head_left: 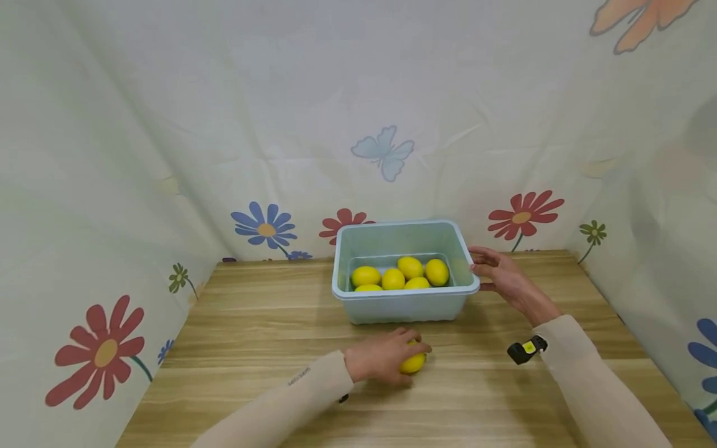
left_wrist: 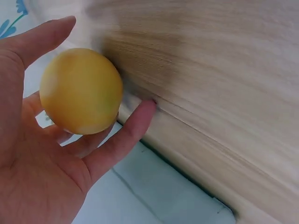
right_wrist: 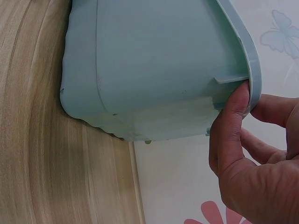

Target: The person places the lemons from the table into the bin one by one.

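In front of the light blue plastic bin [head_left: 409, 306], my left hand [head_left: 383, 358] holds a lemon [head_left: 412, 362] low over the wooden table. The left wrist view shows the thumb on one side of this lemon [left_wrist: 81, 91] and the fingers curving round the other, with one finger stretched toward the wood. My right hand [head_left: 504, 277] is at the bin's right end. Up close in the right wrist view, its fingers and thumb pinch the bin's rim [right_wrist: 254, 70]. Several more lemons [head_left: 411, 267] lie on the bin's floor, the nearest partly hidden by the front wall.
The wood-grain table [head_left: 269, 323] runs back to a white sheet [head_left: 313, 106] printed with flowers and butterflies, which also rises along both sides. The bin stands near the table's back edge. A black band with a yellow patch [head_left: 528, 349] is on the right wrist.
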Demonstrator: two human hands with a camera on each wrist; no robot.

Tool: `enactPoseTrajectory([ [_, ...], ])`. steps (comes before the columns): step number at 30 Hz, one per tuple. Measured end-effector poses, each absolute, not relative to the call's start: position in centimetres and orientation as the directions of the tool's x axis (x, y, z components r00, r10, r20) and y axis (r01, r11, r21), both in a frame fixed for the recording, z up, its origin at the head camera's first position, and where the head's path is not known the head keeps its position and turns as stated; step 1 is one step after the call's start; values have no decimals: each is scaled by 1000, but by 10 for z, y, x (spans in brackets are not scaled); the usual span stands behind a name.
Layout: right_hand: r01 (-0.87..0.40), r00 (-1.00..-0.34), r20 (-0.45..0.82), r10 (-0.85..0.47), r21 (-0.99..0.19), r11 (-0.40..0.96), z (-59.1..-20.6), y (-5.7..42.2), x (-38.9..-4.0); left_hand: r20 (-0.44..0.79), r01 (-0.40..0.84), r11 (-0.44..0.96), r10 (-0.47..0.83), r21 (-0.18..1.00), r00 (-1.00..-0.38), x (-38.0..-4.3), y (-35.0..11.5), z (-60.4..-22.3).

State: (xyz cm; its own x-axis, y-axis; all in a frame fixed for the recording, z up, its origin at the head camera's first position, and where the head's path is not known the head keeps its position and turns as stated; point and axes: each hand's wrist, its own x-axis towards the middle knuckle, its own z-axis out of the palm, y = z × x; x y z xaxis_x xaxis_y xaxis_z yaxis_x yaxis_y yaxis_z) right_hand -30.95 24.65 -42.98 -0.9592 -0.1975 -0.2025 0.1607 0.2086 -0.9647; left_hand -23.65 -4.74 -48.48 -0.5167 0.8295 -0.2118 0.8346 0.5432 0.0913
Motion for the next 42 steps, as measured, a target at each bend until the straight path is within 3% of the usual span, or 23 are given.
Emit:
enactPoseTrajectory([
  [8,166,-957,-212,-199,-960,224,-429,246,-307,-169,883,469,870,-3,-463,-237,-45,-496],
  [19,167,-956,-213,-202,-961,220,-428,246,-308,-186,859,510,849,47,-494,-231,-50,-478],
  [31,167,-957,-212,-197,-961,222,-428,246,-308,-54,849,528,848,12,-527,-227,-56,-436],
  [42,161,-959,-206,-194,-962,222,-428,247,-308,124,855,513,856,-78,-502,-232,-62,-405],
])
